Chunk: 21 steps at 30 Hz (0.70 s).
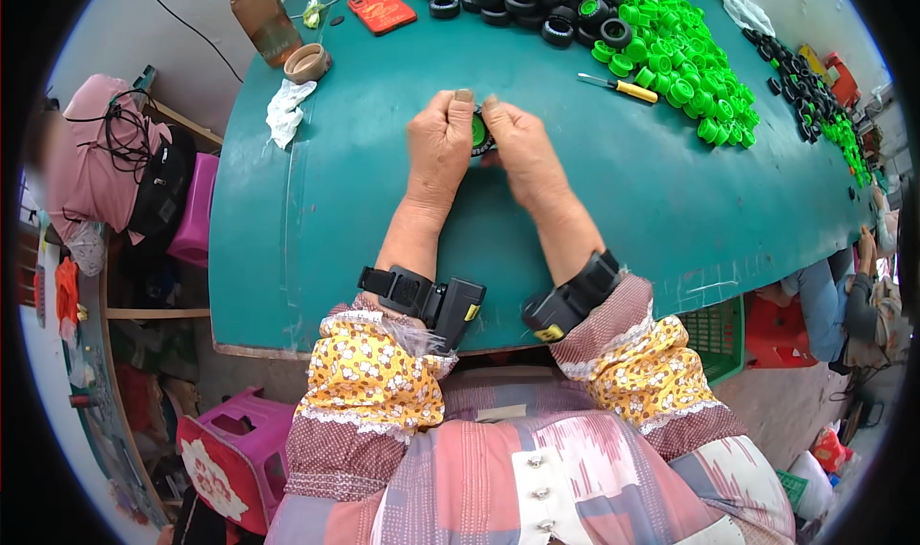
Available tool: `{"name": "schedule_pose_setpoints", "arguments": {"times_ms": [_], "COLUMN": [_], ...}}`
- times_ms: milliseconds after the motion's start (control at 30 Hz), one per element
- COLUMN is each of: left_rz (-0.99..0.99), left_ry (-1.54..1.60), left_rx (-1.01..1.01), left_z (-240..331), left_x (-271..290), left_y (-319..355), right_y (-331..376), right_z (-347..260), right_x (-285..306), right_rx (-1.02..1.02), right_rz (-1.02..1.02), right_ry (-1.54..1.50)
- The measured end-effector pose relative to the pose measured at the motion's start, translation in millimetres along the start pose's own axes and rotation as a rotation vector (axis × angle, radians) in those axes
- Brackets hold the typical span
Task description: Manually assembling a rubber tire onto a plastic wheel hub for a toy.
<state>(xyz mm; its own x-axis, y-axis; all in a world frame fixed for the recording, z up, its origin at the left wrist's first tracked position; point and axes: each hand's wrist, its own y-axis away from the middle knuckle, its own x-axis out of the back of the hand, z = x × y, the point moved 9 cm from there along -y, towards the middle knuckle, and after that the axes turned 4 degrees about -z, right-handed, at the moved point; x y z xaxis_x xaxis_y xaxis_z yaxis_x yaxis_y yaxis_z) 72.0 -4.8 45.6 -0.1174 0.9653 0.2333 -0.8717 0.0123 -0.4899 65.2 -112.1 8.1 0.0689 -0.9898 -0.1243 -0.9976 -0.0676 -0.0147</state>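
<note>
Between my two hands, above the green tabletop [355, 123], is a small toy wheel [479, 135] with a green hub inside a black tire. My left hand [441, 147] grips its left side, thumb on top. My right hand [522, 147] holds the opposite side, the thumb near the upper rim. Both hands hide much of the wheel, so how far the hub sits in the tire cannot be made out. To the right of my hands lies a screwdriver [632, 91] with a yellow handle. Beyond it are heaped green hubs [690, 66] and black tires [522, 3].
At the far left stand a brown jar [264, 23] and its lid [307, 63], beside a crumpled white tissue [287, 112]. A red phone [381, 10] lies at the back. More tires [795, 80] are heaped far right, where another person [834, 305] sits. A purple stool [244, 430] stands lower left.
</note>
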Motion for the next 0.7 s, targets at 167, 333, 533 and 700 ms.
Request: {"name": "schedule_pose_setpoints", "arguments": {"times_ms": [167, 333, 533, 700], "left_rz": [0.163, 0.114, 0.102, 0.067], "left_ry": [-0.093, -0.287, -0.294, -0.308], "left_rx": [0.055, 0.006, -0.081, 0.008], "left_z": [-8.9, 12.4, 9.1, 2.8], "left_x": [16.1, 7.4, -0.9, -1.1], "left_y": [1.3, 5.3, 6.7, 4.5], "right_y": [8.0, 9.4, 7.1, 5.2], "right_z": [24.3, 24.2, 22.6, 12.7], "right_x": [-22.0, -14.3, 1.5, -3.1], "right_rx": [-0.077, -0.102, -0.129, -0.009], "right_rz": [0.037, 0.148, 0.193, 0.130], "right_ry": [-0.369, -0.488, -0.400, -0.297]}}
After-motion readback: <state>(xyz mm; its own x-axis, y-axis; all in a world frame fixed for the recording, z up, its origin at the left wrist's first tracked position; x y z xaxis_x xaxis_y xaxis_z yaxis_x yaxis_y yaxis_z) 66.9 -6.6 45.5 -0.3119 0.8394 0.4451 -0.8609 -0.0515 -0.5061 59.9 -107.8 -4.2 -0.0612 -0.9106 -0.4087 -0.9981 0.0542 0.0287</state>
